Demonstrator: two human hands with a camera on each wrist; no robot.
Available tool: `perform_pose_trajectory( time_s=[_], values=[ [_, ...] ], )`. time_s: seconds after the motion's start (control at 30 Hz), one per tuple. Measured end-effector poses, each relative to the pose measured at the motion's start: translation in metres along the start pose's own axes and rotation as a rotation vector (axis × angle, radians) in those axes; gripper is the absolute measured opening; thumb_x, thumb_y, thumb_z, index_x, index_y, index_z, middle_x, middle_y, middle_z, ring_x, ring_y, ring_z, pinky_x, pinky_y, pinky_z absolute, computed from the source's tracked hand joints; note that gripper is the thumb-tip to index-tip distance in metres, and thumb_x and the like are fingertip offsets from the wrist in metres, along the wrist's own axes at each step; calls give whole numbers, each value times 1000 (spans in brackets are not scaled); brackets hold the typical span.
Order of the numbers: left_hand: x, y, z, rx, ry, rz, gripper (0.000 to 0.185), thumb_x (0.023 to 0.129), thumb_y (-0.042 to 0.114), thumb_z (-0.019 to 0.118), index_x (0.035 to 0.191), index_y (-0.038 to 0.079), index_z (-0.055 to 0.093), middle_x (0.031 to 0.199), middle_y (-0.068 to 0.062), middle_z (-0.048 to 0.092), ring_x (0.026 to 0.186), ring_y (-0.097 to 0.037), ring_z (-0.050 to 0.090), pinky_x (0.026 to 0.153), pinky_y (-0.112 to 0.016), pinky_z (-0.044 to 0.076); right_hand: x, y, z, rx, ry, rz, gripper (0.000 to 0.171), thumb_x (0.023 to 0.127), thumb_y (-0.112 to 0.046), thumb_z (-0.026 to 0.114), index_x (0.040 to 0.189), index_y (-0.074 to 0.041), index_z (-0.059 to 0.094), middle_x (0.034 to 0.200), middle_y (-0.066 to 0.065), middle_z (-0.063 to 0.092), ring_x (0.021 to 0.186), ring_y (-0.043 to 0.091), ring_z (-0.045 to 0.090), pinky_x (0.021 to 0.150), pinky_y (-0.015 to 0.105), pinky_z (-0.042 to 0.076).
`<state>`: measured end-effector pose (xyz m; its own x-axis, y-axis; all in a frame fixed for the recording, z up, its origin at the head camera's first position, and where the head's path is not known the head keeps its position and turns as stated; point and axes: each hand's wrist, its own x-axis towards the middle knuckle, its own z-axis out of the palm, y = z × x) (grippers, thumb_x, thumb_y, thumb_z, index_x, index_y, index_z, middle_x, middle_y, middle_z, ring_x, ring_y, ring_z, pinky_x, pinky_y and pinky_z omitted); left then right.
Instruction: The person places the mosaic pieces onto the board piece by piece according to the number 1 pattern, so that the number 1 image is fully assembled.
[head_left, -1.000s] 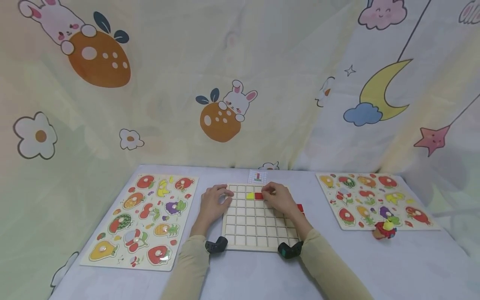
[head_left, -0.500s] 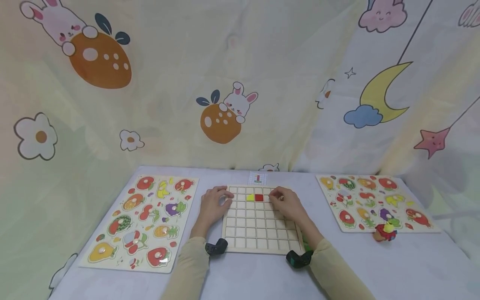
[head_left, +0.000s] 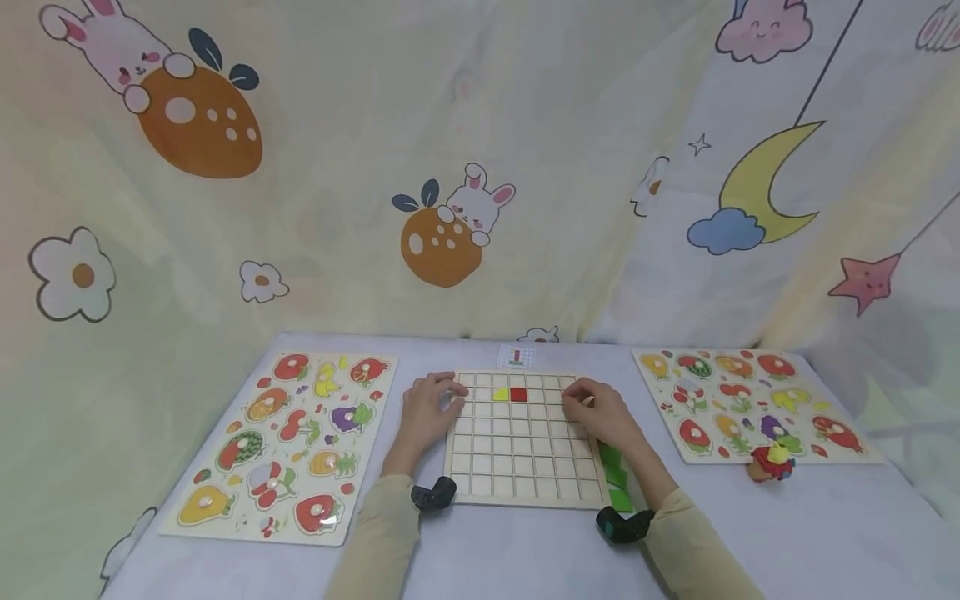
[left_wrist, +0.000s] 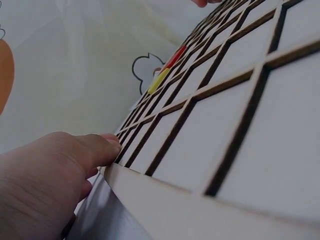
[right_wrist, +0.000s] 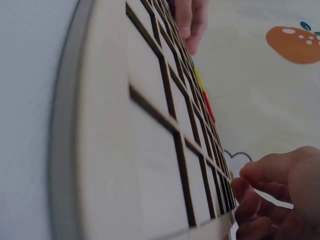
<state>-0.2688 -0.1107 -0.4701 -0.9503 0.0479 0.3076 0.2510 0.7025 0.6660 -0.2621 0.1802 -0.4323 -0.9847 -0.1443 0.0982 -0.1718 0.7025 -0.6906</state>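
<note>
A wooden grid board [head_left: 521, 446] lies mid-table. In its upper rows sit a yellow piece [head_left: 501, 395], its left edge slanted, and a red square tile [head_left: 518, 395] right beside it. My left hand [head_left: 426, 410] holds the board by its upper left edge; in the left wrist view the thumb [left_wrist: 102, 150] lies on the rim. Over the board's upper right side is my right hand [head_left: 602, 410]. Its fingers are loosely bent, thumb and forefinger tips close together, and I see nothing between them in the right wrist view. Several green pieces [head_left: 617, 479] lie along the board's right edge.
A small card [head_left: 516, 357] printed with a coloured grid figure lies behind the board. Fruit puzzle boards stand left [head_left: 300, 483] and right [head_left: 712, 450]. A small red and yellow toy [head_left: 770, 463] is at the right one's front edge. Patterned cloth hangs behind.
My right hand has let go of the red tile and drawn away to the right, uncovering the green pieces. The left hand has stayed at the board's edge.
</note>
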Motion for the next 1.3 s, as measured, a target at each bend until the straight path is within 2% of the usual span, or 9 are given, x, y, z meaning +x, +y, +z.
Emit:
perform_pose_trajectory(
  time_s=[0.3,0.53,0.8,0.97,1.3],
  values=[
    [1,-1,0,4,4,15,10,85,19,67,94,21,71,131,-7,58,120,-34,49,99,-54,31,-7,17,-15,-26,-22,35,18,92,-22,58,103,-8,63,96,6,67,81,16,57,68,26,45],
    [1,-1,2,18,-9,14,10,86,20,67,94,23,71,131,-6,58,120,-33,49,99,-53,32,-12,28,-23,-55,-59,95,22,91,-21,59,108,-7,62,94,7,64,81,17,55,63,26,45],
    [0,1,-1,15,11,18,11,84,19,67,94,20,71,129,-9,59,119,-35,50,98,-54,32,-19,31,-28,-129,-50,77,23,89,-19,61,109,-7,61,83,5,58,69,15,50,56,26,41],
    [1,-2,1,31,48,53,12,82,16,67,93,17,71,125,-11,60,113,-35,52,94,-54,34,-22,32,-30,-123,-58,79,24,89,-18,61,110,-7,61,84,5,57,72,16,50,57,26,41],
    [2,-2,1,23,3,18,10,85,20,68,94,22,71,130,-6,59,119,-33,50,99,-55,32,-23,35,-31,-107,-34,74,22,88,-18,63,108,-7,61,91,7,57,75,17,47,61,26,39]
  ],
)
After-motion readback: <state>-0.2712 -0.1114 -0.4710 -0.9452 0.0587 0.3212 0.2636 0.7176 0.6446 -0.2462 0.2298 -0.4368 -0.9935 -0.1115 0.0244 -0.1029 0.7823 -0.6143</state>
